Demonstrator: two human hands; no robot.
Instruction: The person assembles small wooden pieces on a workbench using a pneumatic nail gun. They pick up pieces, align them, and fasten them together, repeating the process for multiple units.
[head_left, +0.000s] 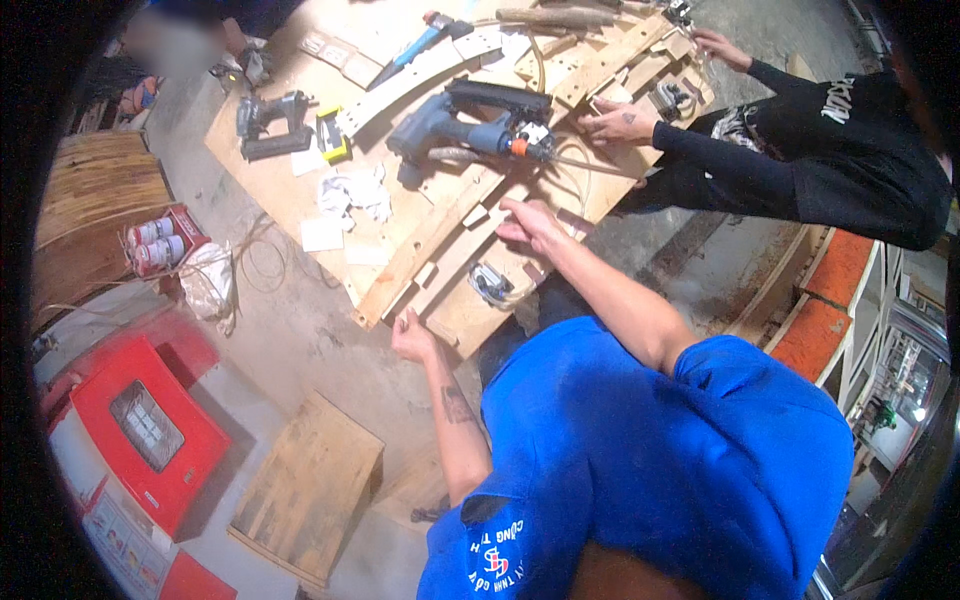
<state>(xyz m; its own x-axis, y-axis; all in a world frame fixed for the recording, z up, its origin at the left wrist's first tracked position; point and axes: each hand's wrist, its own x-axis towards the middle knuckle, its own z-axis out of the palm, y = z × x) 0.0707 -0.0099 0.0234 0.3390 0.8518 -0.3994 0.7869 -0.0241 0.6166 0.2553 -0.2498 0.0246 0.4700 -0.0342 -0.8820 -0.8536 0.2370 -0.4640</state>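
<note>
Wooden frame [440, 235]: pale slats nailed into a long assembly, lying flat on the plywood table [270, 170] and running from its near corner up toward the far right edge.
Right hand [532, 225]: laid flat on the frame near the table's near-right edge; fingers [512, 206] spread and extended, palm down, holding nothing.
Left hand [412, 336]: at the table's near corner, just below the frame's lower end; fingers loosely curled, nothing visibly in them; whether it touches the wood cannot be told.
Small metal fitting [490, 284]: resting on the board between the two hands, close to the near edge.
Nail gun, blue-grey [470, 128]: lying on its side mid-table, just beyond the right hand, an orange part at its nose, a hose leading off it.
Second nail gun, dark [270, 125]: near the left edge, a yellow-and-black tool [333, 134] just beside it.
Crumpled white paper [355, 192]: mid-table, left of the frame.
Blue-handled saw [415, 47]: far side of the table.
Co-worker: a person in a black sleeve at the far right edge; one hand [622, 121] flat on the frame's upper end, another hand [716, 44] at the far corner.
Floor: red machine [150, 430] lower left, loose wooden board [310, 485] beside it, spray cans in a red box [155, 242] left of the table.
</note>
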